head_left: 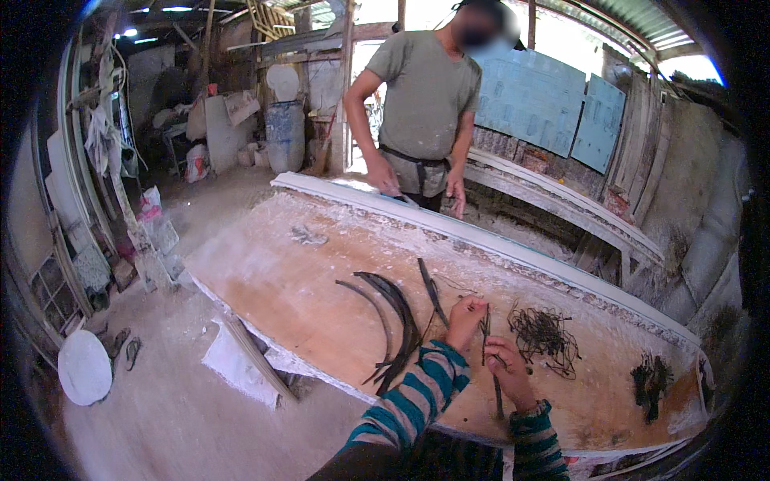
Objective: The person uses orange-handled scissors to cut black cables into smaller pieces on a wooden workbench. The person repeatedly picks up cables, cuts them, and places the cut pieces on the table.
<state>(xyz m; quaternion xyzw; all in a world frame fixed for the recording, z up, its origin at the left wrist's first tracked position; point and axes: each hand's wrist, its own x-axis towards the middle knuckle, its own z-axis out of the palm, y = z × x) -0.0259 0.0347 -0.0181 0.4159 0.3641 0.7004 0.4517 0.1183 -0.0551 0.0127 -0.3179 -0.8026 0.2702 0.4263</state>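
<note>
- On long plaster-dusted wooden worktable [297,272]: left hand [466,319] and right hand [508,373], fingers pinching thin dark flat strip [486,337] near front edge.
- Step judged: sorting or straightening one strip; next move calls for firm two-handed grip.
- Just left: curved dark strips [395,325] in a bundle.
- Just right: tangled dark wire pile [545,335]; smaller dark clump [651,381] farther off.
- Across table: standing co-worker in grey shirt [425,104], hands on pale moulding [449,220]; well apart, no obstruction.
</note>
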